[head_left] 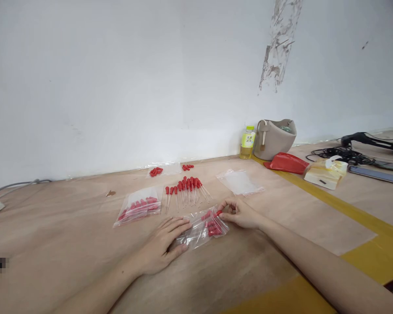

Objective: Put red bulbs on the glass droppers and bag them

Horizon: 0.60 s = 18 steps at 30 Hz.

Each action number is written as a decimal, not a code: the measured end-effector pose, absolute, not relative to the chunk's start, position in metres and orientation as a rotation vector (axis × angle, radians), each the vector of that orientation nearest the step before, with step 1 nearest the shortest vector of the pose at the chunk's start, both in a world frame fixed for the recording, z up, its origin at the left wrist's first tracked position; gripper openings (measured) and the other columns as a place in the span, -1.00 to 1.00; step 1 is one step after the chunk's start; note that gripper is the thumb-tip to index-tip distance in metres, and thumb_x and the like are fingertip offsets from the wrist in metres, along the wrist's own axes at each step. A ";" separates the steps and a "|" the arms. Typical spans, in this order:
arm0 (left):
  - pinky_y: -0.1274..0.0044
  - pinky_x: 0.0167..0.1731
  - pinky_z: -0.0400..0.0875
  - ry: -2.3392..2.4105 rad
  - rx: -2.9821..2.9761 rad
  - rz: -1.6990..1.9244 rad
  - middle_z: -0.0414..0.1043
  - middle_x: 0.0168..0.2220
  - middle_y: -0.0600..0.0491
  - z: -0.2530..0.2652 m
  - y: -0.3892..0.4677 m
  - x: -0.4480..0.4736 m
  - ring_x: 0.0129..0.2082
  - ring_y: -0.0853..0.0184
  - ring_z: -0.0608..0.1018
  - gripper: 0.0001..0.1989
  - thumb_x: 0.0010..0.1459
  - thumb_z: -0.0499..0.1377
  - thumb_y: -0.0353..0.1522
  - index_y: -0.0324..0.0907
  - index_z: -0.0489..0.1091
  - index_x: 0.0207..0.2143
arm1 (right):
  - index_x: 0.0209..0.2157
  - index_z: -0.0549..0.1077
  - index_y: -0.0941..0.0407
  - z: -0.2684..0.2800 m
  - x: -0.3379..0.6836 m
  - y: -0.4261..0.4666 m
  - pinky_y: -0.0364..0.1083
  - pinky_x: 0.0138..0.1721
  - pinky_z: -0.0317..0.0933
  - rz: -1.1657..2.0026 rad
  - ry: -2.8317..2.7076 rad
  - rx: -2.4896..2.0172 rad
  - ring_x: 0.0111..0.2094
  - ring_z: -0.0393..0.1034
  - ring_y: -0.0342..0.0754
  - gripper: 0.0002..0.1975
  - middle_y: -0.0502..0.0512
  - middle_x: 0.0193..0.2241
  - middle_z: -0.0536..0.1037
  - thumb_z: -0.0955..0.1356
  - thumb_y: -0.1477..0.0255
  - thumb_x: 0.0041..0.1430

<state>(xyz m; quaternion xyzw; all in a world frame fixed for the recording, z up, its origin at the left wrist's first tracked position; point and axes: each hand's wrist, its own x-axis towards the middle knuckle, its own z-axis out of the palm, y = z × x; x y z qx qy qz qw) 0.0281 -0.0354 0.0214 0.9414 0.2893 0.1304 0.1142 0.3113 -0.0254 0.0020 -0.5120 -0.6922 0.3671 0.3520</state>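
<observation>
A clear zip bag [196, 235] lies flat in front of me, with several red-bulbed droppers inside, their bulbs at its right end. My left hand [162, 244] rests on the bag's left part, fingers stretched out and thumb apart. At the bag's right end, my right hand [237, 213] pinches a dropper by its red bulb [219, 213]; whether the fingers also grip the bag's edge cannot be told. Just beyond, several loose glass droppers [188, 185] with red bulbs lie in a fanned row. Left of them sits a pile of filled zip bags [140, 205] with red bulbs showing.
A bag with loose red bulbs [156, 172] and a few more bulbs [187, 167] lie near the wall. Right of the droppers are flat clear bags [239, 182]. Farther right stand a yellow-capped bottle [247, 143], a grey pouch [275, 139], a red packet [286, 163] and a tissue pack [325, 173].
</observation>
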 end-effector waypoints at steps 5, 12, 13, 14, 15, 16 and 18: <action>0.29 0.07 0.07 0.868 2.776 0.342 0.09 0.13 0.05 0.022 -0.035 0.028 0.11 0.23 0.15 -0.58 0.18 -0.05 -0.23 -0.02 0.06 0.11 | -0.53 0.43 0.17 0.002 0.310 -0.023 -0.24 -0.56 0.03 0.873 -1.922 -1.303 -0.57 0.19 -0.23 -0.82 -0.04 -0.60 0.41 0.32 0.32 -0.06; 0.30 0.07 0.06 0.873 2.781 0.342 0.09 0.13 0.04 0.021 -0.035 0.028 0.11 0.24 0.14 -0.57 0.19 -0.06 -0.22 -0.03 0.05 0.11 | -0.48 0.46 0.15 -0.017 0.297 -0.018 -0.18 -0.49 0.16 0.810 -1.720 -1.419 -0.49 0.32 -0.12 -0.82 0.05 -0.51 0.50 0.32 0.32 -0.05; 0.30 0.07 0.06 0.870 2.780 0.342 0.09 0.13 0.04 0.021 -0.035 0.028 0.11 0.24 0.14 -0.57 0.18 -0.06 -0.22 -0.03 0.05 0.11 | -0.49 0.46 0.15 -0.017 0.295 -0.018 -0.18 -0.48 0.16 0.797 -1.721 -1.406 -0.48 0.32 -0.12 -0.83 0.05 -0.51 0.49 0.32 0.33 -0.05; 0.30 0.07 0.06 0.868 2.778 0.345 0.09 0.12 0.04 0.021 -0.035 0.028 0.11 0.24 0.15 -0.57 0.18 -0.06 -0.23 -0.03 0.05 0.11 | -0.50 0.46 0.15 -0.016 0.294 -0.019 -0.18 -0.45 0.17 0.791 -1.747 -1.365 -0.46 0.33 -0.12 -0.84 0.05 -0.50 0.49 0.31 0.35 -0.05; 0.31 0.07 0.06 0.866 2.777 0.348 0.10 0.12 0.04 0.021 -0.035 0.028 0.11 0.24 0.15 -0.57 0.19 -0.06 -0.23 -0.03 0.05 0.11 | -0.52 0.45 0.15 -0.013 0.293 -0.020 -0.18 -0.41 0.18 0.806 -1.785 -1.304 -0.43 0.33 -0.12 -0.84 0.05 -0.49 0.49 0.31 0.36 -0.04; 0.31 0.07 0.07 0.866 2.775 0.352 0.11 0.12 0.04 0.021 -0.035 0.027 0.11 0.24 0.15 -0.58 0.19 -0.06 -0.23 -0.04 0.05 0.11 | -0.53 0.44 0.15 -0.009 0.292 -0.021 -0.18 -0.38 0.18 0.851 -1.820 -1.239 -0.40 0.33 -0.12 -0.84 0.04 -0.47 0.48 0.30 0.36 -0.03; 0.31 0.07 0.07 0.868 2.769 0.359 0.10 0.12 0.04 0.021 -0.035 0.027 0.11 0.24 0.16 -0.58 0.19 -0.06 -0.23 -0.04 0.06 0.11 | -0.51 0.42 0.16 -0.002 0.292 -0.024 -0.20 -0.42 0.18 1.026 -1.803 -1.183 -0.45 0.32 -0.16 -0.81 0.02 -0.50 0.47 0.29 0.32 -0.01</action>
